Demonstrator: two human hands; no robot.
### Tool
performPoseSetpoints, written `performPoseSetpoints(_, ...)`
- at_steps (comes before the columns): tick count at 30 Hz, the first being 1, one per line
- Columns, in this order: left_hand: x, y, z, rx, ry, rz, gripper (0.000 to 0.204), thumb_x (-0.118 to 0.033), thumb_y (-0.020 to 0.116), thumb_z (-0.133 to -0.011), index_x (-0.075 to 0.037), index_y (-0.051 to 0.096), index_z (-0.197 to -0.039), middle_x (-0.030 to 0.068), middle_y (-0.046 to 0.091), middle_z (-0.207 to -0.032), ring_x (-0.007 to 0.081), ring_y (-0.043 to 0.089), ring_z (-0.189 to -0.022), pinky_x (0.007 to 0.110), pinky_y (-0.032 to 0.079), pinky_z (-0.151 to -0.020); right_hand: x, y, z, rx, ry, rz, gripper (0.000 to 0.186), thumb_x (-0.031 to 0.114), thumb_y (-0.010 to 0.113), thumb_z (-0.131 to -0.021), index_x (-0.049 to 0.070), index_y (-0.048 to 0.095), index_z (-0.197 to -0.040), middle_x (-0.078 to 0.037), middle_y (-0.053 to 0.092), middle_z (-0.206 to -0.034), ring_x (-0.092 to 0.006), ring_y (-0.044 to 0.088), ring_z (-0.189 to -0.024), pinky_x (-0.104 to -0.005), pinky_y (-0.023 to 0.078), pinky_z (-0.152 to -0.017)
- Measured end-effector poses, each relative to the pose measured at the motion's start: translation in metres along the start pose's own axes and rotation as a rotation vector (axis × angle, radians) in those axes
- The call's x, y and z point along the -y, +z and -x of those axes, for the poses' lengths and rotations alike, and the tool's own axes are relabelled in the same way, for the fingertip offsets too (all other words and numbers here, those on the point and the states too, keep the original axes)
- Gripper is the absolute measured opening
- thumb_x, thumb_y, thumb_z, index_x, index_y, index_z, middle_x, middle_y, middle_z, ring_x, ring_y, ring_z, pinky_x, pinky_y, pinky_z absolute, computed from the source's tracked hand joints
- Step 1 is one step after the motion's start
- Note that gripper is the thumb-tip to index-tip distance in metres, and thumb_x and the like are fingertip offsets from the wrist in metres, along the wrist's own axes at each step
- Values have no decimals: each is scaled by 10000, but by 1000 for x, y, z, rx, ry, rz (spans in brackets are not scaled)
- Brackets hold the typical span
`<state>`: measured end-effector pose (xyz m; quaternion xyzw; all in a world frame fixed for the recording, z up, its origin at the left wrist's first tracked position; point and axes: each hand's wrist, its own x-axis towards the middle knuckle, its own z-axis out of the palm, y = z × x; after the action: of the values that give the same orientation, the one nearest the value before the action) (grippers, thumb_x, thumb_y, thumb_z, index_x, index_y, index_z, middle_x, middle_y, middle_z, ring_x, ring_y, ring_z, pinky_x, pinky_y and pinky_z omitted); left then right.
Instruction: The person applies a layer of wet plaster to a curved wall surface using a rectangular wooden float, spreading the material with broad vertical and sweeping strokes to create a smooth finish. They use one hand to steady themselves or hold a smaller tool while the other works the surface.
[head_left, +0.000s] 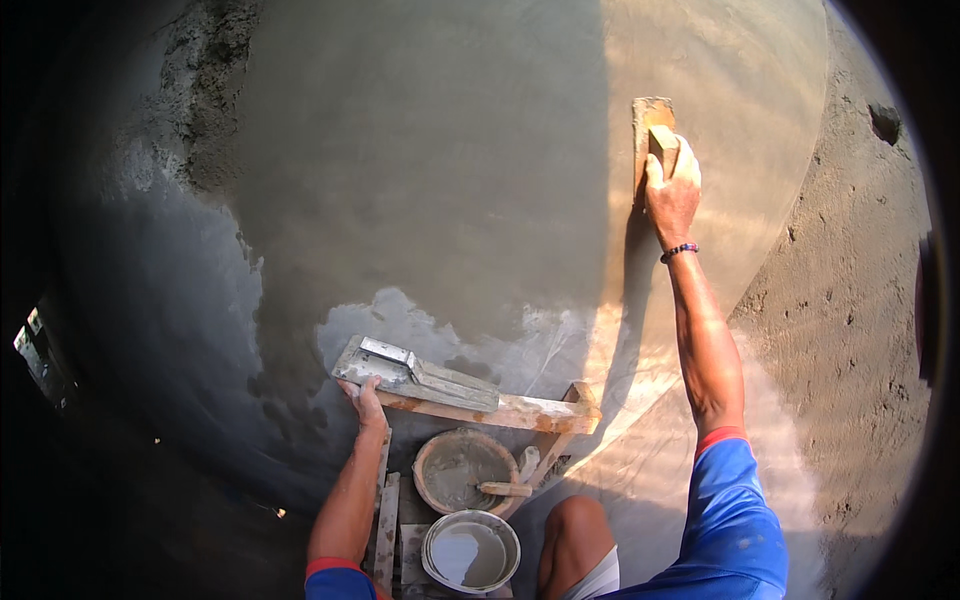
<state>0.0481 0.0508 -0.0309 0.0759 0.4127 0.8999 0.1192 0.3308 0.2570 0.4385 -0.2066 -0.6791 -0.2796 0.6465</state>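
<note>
A rectangular float [643, 115] with a wooden handle lies against the smooth grey plaster surface [440, 160], with my right hand [672, 200] closed on its handle. Low on the left, my left hand [365, 400] grips the left end of a wooden plank [540, 412]. A metal trowel [445, 393], smeared with grey, rests on that plank just above my left fingers. The plaster is dark in shade and pale in sunlight at the right.
Below the plank are a round bowl [450, 460] of grey mix with a wooden-handled tool [500, 488] and a white bucket [470, 550] of liquid, among wooden slats [387, 525]. My bent knee [570, 545] is beside them. Rough, pitted plaster [850, 260] borders the right side.
</note>
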Motion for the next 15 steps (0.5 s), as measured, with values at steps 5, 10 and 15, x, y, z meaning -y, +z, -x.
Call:
performPoseSetpoints(5,-14,-23,-6,48,40,-15,873,-6,599,-770,-56,193,-1541,115,430,-1404,248,436,-1266,349,298,-1108,73,12,174,540,-436,-65,639,136,698,-756,123,475,-1354,-142,513,-1050,-319,507,-994,-425,433,-832)
performPoseSetpoints(10,-58,-52,-21,-347,295,-636,590,-199,611,-933,-20,399,-1454,135,506,-1233,236,522,-1068,366,427,-948,-43,-43,148,390,-286,44,642,114,676,-753,114,483,-1366,-144,535,-1155,-347,512,-1049,-463,412,-925)
performPoseSetpoints(15,-151,23,1,-149,739,-683,296,-252,537,-1004,16,637,-1082,130,604,-1030,239,577,-888,358,453,-858,-105,-41,-10,-90,273,7,464,228,654,-881,77,533,-1304,-202,592,-1159,-402,536,-1094,-476,450,-936)
